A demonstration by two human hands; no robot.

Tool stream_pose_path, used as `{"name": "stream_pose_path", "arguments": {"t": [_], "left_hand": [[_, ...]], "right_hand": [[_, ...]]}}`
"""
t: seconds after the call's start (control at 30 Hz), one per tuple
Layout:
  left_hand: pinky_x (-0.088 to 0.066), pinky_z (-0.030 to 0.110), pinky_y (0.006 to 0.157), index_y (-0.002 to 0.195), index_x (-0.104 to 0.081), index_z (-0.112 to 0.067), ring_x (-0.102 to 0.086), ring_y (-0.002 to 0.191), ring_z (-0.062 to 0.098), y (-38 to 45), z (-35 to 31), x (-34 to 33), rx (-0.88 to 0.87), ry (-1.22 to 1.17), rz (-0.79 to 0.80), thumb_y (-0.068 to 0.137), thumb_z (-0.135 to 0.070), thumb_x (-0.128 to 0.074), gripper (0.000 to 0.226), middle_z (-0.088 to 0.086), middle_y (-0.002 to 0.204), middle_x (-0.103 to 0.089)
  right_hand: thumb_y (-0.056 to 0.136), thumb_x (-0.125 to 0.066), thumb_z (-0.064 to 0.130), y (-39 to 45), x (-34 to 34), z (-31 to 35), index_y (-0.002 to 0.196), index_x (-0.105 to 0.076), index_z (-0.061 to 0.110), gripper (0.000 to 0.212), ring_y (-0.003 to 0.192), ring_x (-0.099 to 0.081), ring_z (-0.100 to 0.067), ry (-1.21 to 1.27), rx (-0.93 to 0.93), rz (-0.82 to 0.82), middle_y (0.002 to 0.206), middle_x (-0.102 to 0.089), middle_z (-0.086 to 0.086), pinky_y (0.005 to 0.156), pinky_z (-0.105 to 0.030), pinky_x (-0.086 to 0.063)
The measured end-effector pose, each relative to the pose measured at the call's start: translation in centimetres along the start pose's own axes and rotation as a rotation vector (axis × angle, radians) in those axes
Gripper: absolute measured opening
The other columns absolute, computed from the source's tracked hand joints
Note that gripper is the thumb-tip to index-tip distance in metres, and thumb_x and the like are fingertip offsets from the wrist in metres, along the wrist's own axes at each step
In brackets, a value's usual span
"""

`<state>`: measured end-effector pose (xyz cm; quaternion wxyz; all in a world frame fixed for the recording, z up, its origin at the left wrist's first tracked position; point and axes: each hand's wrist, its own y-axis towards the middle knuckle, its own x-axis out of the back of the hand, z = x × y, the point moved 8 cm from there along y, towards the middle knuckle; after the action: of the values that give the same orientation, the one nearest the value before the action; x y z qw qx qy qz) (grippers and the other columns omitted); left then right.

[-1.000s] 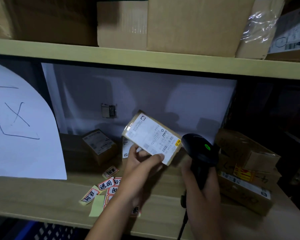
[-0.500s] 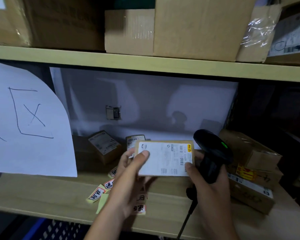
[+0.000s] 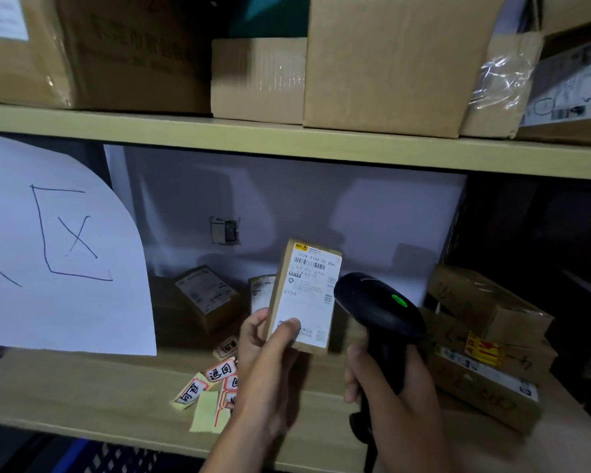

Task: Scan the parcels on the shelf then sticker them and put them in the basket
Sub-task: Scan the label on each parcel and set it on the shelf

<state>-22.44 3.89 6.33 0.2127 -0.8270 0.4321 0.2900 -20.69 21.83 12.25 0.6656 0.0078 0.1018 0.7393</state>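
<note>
Item 1, one small parcel (image 3: 304, 297): held upright in my left hand (image 3: 270, 356), thumb pressed on the lower part of its white shipping label, fingers behind. It is lifted clear of the lower shelf (image 3: 116, 397), label toward me, barcode near the top.

Item 2, one black barcode scanner (image 3: 377, 310): my right hand (image 3: 386, 387) is wrapped tight around its handle. One green light glows on its head, which sits just beside the held parcel's right edge. Its cable drops below my wrist.

Item 3, parcels at the back of the lower shelf, two counted: one labelled box (image 3: 207, 297) lying tilted, one narrower parcel (image 3: 261, 293) partly hidden behind the one I hold.

Item 4, boxes stacked at the right of the lower shelf (image 3: 485, 336): at least three; the exact count is unclear in the shadow.

Item 5, red-bordered stickers (image 3: 219, 370) loose on the shelf beneath my left wrist: at least four visible, some covered by my arm, plus one blank yellow backing slip (image 3: 207, 413).

Item 6, one white paper sheet (image 3: 58, 247) with hand-drawn marks, hanging at the left.

Item 7, upper shelf (image 3: 287, 138): several large cartons (image 3: 389, 59), side by side.

Item 8, one perforated basket (image 3: 116, 459), its edge showing below the lower shelf.
</note>
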Motion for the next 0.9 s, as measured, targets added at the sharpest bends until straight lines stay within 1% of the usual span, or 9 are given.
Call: {"name": "stream_pose_path", "arguments": {"t": [0.07,0.17,0.23,0.37,0.5,0.6,0.7,0.83,0.9], "left_hand": [[-0.055,0.046,0.097,0.129,-0.062,-0.006,-0.075,0.102,0.03,-0.2,0.2,-0.7,-0.013,0.007,0.051,0.08,-0.005,-0.075,0.051,0.025,0.123,-0.076],[-0.058,0.037,0.087,0.129,-0.065,-0.01,-0.08,0.094,0.022,0.1,0.2,-1.0,-0.03,0.067,0.077,0.094,0.004,-0.064,0.038,0.017,0.115,-0.081],[-0.059,0.034,0.081,0.129,-0.065,-0.011,-0.08,0.094,0.02,0.3,0.3,-1.0,-0.029,0.093,0.067,0.096,0.006,-0.06,0.038,0.014,0.114,-0.081],[-0.057,0.037,0.087,0.13,-0.065,-0.01,-0.08,0.097,0.021,0.8,0.3,-0.9,-0.028,0.122,0.043,0.097,0.005,-0.06,0.037,0.013,0.114,-0.082],[-0.058,0.04,0.092,0.128,-0.066,-0.009,-0.079,0.1,0.023,1.0,0.5,-0.7,-0.027,0.124,0.025,0.096,0.005,-0.061,0.035,0.015,0.115,-0.081],[-0.057,0.042,0.095,0.127,-0.066,-0.008,-0.078,0.102,0.025,1.3,0.7,-0.5,-0.026,0.121,0.014,0.096,0.006,-0.061,0.035,0.016,0.117,-0.08],[-0.057,0.041,0.091,0.127,-0.066,-0.009,-0.079,0.099,0.024,1.3,0.8,-0.5,-0.021,0.123,0.013,0.096,0.004,-0.061,0.034,0.015,0.116,-0.081],[-0.056,0.049,0.102,0.128,-0.064,-0.007,-0.075,0.11,0.036,1.2,0.0,0.0,-0.042,0.083,-0.021,0.098,-0.002,-0.063,0.031,0.021,0.122,-0.077],[-0.062,0.041,0.087,0.128,-0.064,-0.009,-0.077,0.1,0.03,0.9,-1.6,1.1,-0.093,0.075,-0.066,0.099,-0.011,-0.066,0.029,0.021,0.121,-0.078]], "right_hand": [[0.091,-0.069,0.011,-0.2,-0.2,0.4,0.099,-0.067,0.022,0.013,0.052,-0.055,-0.019,-0.009,0.012,0.008,0.06,-0.06,-0.007,0.06,-0.033,-0.045],[0.09,-0.07,0.019,-0.5,0.0,1.0,0.091,-0.067,0.026,0.008,0.048,-0.052,-0.016,-0.021,0.019,0.004,0.055,-0.055,-0.01,0.049,-0.023,-0.042],[0.09,-0.07,0.017,-0.6,0.2,1.4,0.081,-0.067,0.027,0.014,0.046,-0.049,-0.018,-0.006,0.031,0.002,0.052,-0.052,-0.012,0.045,-0.02,-0.039],[0.088,-0.075,0.015,-0.9,0.3,2.1,0.076,-0.067,0.028,0.019,0.045,-0.047,-0.02,0.021,0.054,0.019,0.051,-0.051,-0.013,0.046,-0.02,-0.04],[0.089,-0.069,0.012,-1.2,0.2,2.4,0.073,-0.066,0.026,0.022,0.045,-0.048,-0.018,0.016,0.039,0.044,0.051,-0.051,-0.014,0.046,-0.018,-0.041],[0.09,-0.069,0.01,-1.2,0.2,2.4,0.076,-0.067,0.024,0.019,0.045,-0.048,-0.018,0.014,0.03,0.034,0.051,-0.05,-0.015,0.048,-0.019,-0.042],[0.092,-0.068,0.01,-1.0,0.3,2.0,0.087,-0.067,0.018,0.009,0.045,-0.048,-0.019,0.023,0.004,0.025,0.05,-0.049,-0.013,0.052,-0.026,-0.042],[0.089,-0.07,0.011,-0.9,0.7,1.7,0.091,-0.067,0.021,0.01,0.044,-0.049,-0.019,-0.005,-0.011,-0.018,0.05,-0.05,-0.013,0.05,-0.026,-0.041],[0.09,-0.07,0.013,-1.0,0.8,1.3,0.09,-0.068,0.024,0.011,0.047,-0.048,-0.02,-0.007,-0.045,-0.01,0.052,-0.05,-0.014,0.055,-0.032,-0.039]]}}
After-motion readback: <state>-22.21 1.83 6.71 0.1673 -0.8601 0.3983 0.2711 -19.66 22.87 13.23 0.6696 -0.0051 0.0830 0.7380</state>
